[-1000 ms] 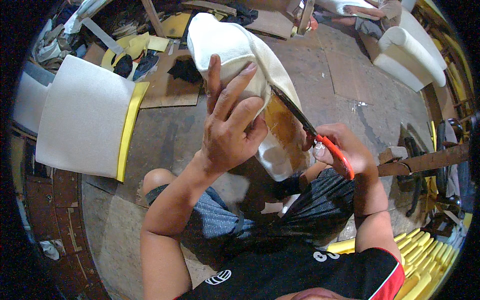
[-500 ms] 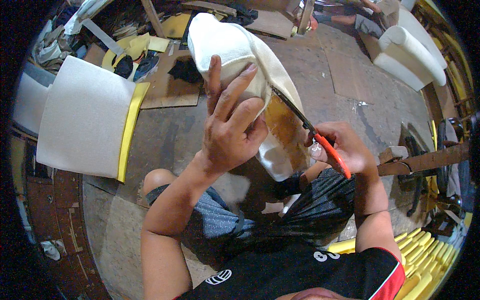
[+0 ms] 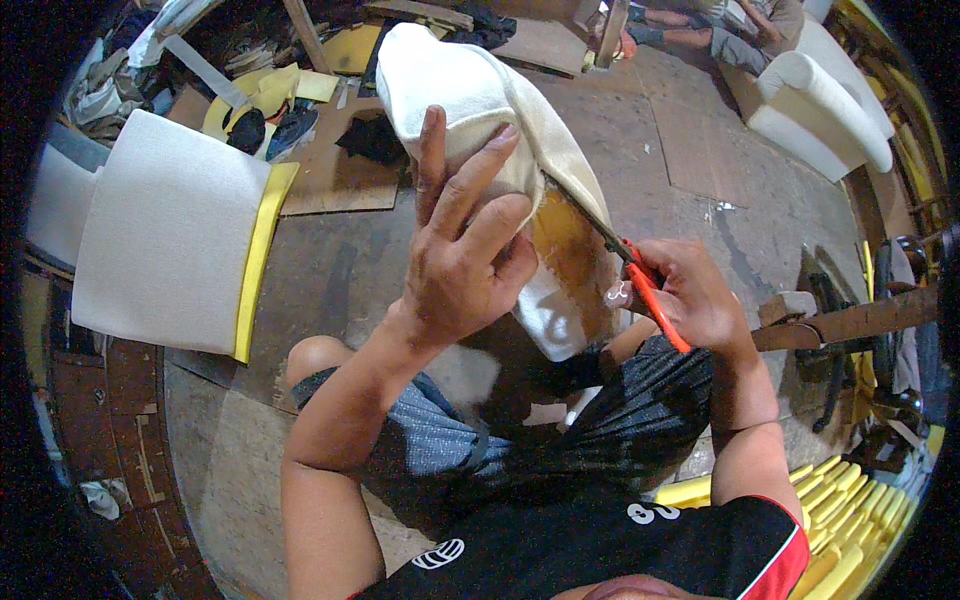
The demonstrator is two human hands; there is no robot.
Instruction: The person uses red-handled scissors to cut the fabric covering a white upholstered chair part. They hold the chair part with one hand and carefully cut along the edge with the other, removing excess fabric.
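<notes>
A rounded cushion-like piece (image 3: 450,80), covered in cream fabric, stands in front of me between my knees. My left hand (image 3: 465,240) rests against its near side, some fingers stretched up over the cover, with thumb and a finger closing at the fabric's lower edge. My right hand (image 3: 690,290) is closed around red-handled scissors (image 3: 655,305). Their dark blades point up and left along the edge of a loose fabric flap (image 3: 565,160), which partly hides them. Below the flap shows a brown-yellow surface (image 3: 565,240) with a white lower part (image 3: 552,320).
On the left stands a pale upholstered panel (image 3: 175,230) with a yellow foam edge (image 3: 265,260). Scraps and cloth (image 3: 265,110) lie behind it. Another person (image 3: 755,35) sits at the far right near a cream sofa piece (image 3: 820,110). Yellow foam strips (image 3: 840,510) lie at lower right.
The scissors have shifted slightly, and less of their blades shows beside the fabric flap. My right hand has turned a little with them. My left hand stays nearly in place.
</notes>
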